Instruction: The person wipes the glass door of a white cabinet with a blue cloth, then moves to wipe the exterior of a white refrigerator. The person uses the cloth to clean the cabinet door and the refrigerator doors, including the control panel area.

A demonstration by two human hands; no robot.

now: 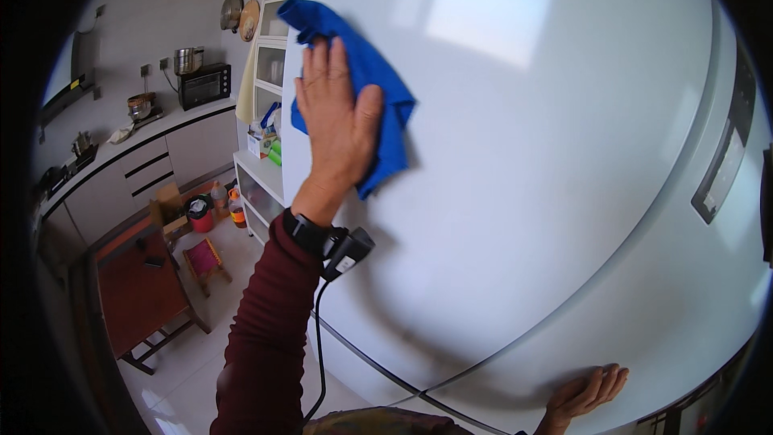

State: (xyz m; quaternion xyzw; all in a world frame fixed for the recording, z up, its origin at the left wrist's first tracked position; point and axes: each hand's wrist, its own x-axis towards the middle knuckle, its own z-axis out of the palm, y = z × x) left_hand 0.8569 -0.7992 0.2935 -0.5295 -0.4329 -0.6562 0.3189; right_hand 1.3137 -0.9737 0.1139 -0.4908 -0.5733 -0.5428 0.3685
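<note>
My left hand [338, 109] lies flat over a blue cloth [386, 103], pressing it against the upper left part of a white refrigerator door [513, 163]. The cloth's top corner bunches up above the fingertips, and its lower end hangs beside the wrist. A black device with a cable is strapped at that wrist. At the lower right, my right hand [589, 389] touches the other door with nothing seen in it, its fingers partly bent. Dark seams between the doors meet near the bottom middle.
Left of the refrigerator stands a white shelf unit [259, 172]. Beyond are a counter with an oven [205, 86], a red bin [200, 217], bottles and a cardboard box [171, 211] on the floor, a small stool [204, 257] and a brown wooden table [139, 290].
</note>
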